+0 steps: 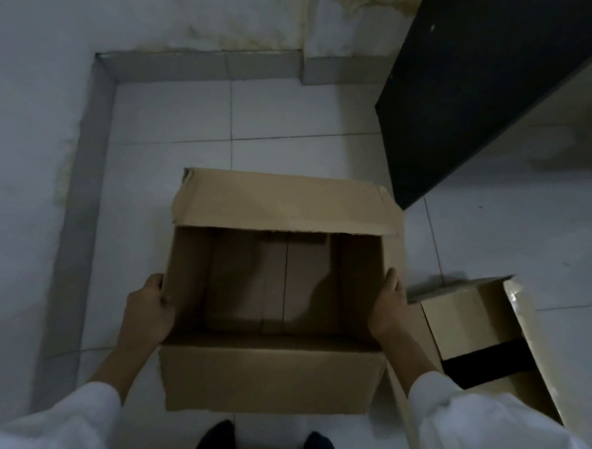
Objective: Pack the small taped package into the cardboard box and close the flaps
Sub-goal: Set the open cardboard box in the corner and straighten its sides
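Observation:
A large open cardboard box point(273, 374) stands on the tiled floor in front of me. Its far flap leans inward over the opening and its near flap hangs toward me. Nothing lies inside; only the bare bottom shows. My left hand point(149, 306) grips the box's left wall, thumb over the rim. My right hand point(389, 308) presses flat against the right wall from outside. Right of the box lies a smaller cardboard package point(467, 322) with a black tape band and shiny clear tape along its edge.
A dark panel point(466, 89) leans at the upper right, its lower corner close to the box's far right corner. Grey skirting point(82, 213) and walls bound the floor at left and back. My dark shoes point(266, 446) stand just below the near flap.

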